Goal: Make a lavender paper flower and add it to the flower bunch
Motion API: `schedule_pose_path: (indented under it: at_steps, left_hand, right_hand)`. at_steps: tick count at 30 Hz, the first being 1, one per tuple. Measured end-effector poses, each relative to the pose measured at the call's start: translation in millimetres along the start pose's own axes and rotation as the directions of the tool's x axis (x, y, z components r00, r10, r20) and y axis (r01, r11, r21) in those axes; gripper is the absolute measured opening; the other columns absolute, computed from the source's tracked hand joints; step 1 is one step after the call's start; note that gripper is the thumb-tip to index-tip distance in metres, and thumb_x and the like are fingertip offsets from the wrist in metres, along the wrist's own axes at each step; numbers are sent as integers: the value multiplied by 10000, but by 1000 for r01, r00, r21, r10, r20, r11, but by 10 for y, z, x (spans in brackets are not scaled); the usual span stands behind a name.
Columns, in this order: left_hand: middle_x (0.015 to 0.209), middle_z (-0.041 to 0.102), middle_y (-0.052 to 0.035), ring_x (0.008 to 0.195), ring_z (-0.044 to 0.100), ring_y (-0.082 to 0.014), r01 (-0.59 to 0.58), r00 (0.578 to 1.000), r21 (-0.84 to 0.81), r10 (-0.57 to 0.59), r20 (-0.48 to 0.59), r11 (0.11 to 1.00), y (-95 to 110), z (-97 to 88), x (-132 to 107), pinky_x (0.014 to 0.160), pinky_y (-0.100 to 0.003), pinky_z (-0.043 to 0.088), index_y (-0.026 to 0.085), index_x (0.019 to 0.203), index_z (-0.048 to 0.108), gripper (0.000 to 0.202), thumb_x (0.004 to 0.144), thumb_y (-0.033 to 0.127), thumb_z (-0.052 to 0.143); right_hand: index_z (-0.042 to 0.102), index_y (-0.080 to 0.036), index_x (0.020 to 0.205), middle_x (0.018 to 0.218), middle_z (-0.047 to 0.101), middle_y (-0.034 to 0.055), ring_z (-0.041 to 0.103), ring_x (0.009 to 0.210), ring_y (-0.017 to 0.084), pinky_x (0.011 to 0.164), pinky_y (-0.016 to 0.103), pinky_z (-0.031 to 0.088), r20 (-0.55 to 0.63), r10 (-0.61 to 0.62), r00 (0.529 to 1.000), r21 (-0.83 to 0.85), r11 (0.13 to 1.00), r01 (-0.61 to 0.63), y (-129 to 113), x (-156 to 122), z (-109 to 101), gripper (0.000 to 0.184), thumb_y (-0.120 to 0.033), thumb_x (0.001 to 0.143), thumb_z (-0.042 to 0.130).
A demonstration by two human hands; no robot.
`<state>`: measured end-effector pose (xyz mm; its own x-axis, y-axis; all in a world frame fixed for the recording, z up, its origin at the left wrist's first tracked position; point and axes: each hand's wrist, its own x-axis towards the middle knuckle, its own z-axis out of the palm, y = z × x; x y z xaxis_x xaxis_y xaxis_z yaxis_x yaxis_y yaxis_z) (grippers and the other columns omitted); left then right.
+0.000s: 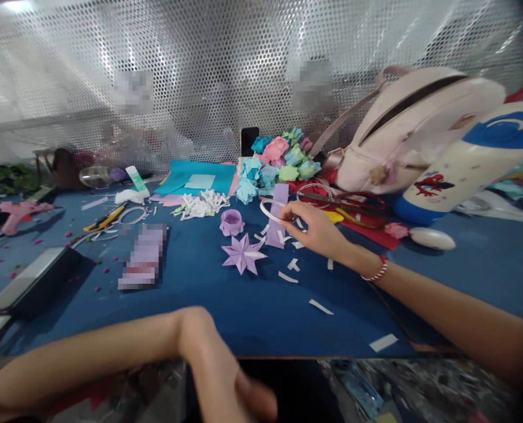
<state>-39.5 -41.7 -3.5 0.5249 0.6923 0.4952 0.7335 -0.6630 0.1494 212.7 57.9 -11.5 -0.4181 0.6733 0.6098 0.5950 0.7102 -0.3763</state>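
My right hand (309,229) pinches a thin white ring, which looks like a narrow roll of tape (270,211), above a strip of lilac paper (280,195). To its left stand a lilac paper ring with a scalloped foot (232,224) and a folded lilac paper star (242,254) with a white strip on one point. White paper scraps (293,265) lie around and below the hand. My left hand (230,376) hangs bent down at the table's front edge, blurred by motion; its fingers do not show clearly.
Crumpled paper flowers (275,151) are piled at the back, beside a pale backpack (424,129) and a large bottle (468,161). Scissors (353,198) lie at right. On the left are a yellow cutter (107,218), a pink glue gun (23,214) and a black box-like device (32,279).
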Motion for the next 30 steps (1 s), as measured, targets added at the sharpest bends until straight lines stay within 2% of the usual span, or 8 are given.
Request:
schedule_pose_path:
  at_steps: [2,4,6,8,15,24,27,30]
  left_hand:
    - [1205,659,5,1179,589,-261,-100,995,-85,101,8,991,-62,-17,127,906,-418,562,427,1228,603,351,908,284,620]
    - [1261,646,-29,1199,590,-245,-186,982,-263,184,-34,947,-130,-12,279,1028,-453,496,369,1334,560,440,934,194,510]
    - [1313,612,-75,1232,568,-216,-121,990,-472,69,-126,873,-197,19,426,1054,-428,471,298,1368,544,463,956,131,415]
    - [1339,589,-81,1268,537,-207,-89,989,-553,8,-147,828,-248,67,539,1073,-424,451,293,1370,539,448,965,141,417]
    - [1372,570,-90,1290,527,-205,-128,985,-577,34,-172,807,-260,213,594,1103,-454,418,264,1332,563,423,938,122,500]
    - [1274,638,-79,1220,578,-205,-90,985,-611,-21,-173,786,-240,221,553,1060,-426,467,245,1221,630,341,917,118,543]
    - [1174,673,-78,1145,608,-198,-88,982,-619,-35,-184,780,-254,221,565,1011,-405,492,222,1133,656,282,889,100,585]
    - [1097,687,-72,1077,630,-193,-101,980,-627,-31,-195,772,-257,224,565,963,-391,514,205,1071,667,233,866,100,630]
  right_hand:
    - [508,-228,855,772,618,27,587,699,182,673,333,473,-21,10,1000,47,999,-9,-62,-14,11,112,-302,938,524]
    - [483,-238,872,731,636,7,613,655,175,640,326,485,-31,43,999,134,990,-39,-139,-36,28,111,-307,929,548]
    - [453,-251,894,700,659,-11,646,624,178,632,337,504,-2,66,998,219,974,-64,-217,-61,46,137,-315,926,569]
    - [441,-259,903,687,675,-19,671,618,189,643,357,519,47,63,997,265,961,-73,-282,-83,58,147,-321,931,571]
    - [443,-253,932,672,663,-26,653,604,171,628,330,488,94,8,995,254,967,-32,-322,-115,97,113,-317,956,534]
    - [432,-244,955,760,663,1,656,706,178,674,314,483,143,-12,990,213,977,-19,-207,-136,153,111,-304,976,523]
    - [457,-237,960,838,666,36,644,763,193,710,329,482,160,-64,985,127,991,44,-176,-128,161,75,-280,976,516]
    - [490,-217,945,898,656,81,618,816,221,730,350,471,168,-158,973,-10,987,162,-176,-120,177,42,-236,978,473]
